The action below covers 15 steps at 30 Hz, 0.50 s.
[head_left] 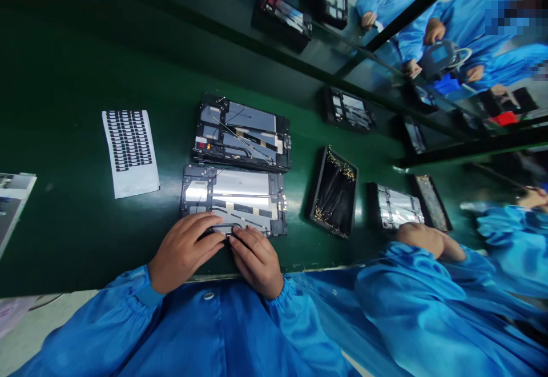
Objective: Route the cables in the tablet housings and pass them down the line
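A flat device housing (240, 185) with silver panels, likely a tablet's, lies on the bench right in front of me. My left hand (186, 248) rests over its near left edge, thumb and fingers closed together. Beside it my right hand (259, 260) has its fingers bunched at the same near edge, the fingertips almost meeting those of the left. Whatever is pinched between the fingertips is too small and covered to name. Directly behind sits a stack of similar housings (252, 120) with thin black cables across the top one.
A white sheet of black stickers (137, 180) lies left. To the right stands a black tray (314, 194) of thin cables with gold ends. Another housing (400, 205) lies by a co-worker's arm (419, 240). A shelf with dark bars (299, 63) spans the back; co-workers sit beyond.
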### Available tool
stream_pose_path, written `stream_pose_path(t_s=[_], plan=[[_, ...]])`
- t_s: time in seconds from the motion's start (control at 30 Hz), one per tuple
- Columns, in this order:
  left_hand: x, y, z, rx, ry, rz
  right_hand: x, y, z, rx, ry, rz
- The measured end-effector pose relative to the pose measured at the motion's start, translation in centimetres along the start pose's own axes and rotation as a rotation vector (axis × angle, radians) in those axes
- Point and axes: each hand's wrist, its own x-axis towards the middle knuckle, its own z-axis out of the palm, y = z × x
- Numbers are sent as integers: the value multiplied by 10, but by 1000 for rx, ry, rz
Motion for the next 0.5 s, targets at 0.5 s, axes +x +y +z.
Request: stream_pose_path(t_s=[0.5], plan=[[0,2,-2,-149,42,-128,6,-6,2,-175,19,-9]])
